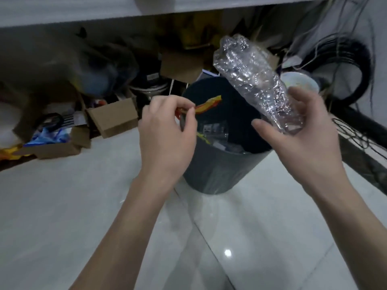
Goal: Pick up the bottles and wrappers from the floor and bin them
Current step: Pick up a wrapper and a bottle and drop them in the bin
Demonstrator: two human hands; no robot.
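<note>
A dark round bin [211, 174] stands on the pale tiled floor, with some rubbish lying inside it. My left hand [165, 135] pinches an orange and yellow wrapper [209, 102] over the bin's left rim. My right hand [303, 139] holds a crumpled clear plastic bottle [251, 80] by its lower end. The bottle tilts up and to the left above the bin's right side.
Open cardboard boxes [113, 118] and loose clutter lie under a white shelf [83, 13] behind the bin. Coiled black cables [356, 65] and a dark rail [366, 147] sit at the right. Glossy floor tiles [62, 206] spread in front.
</note>
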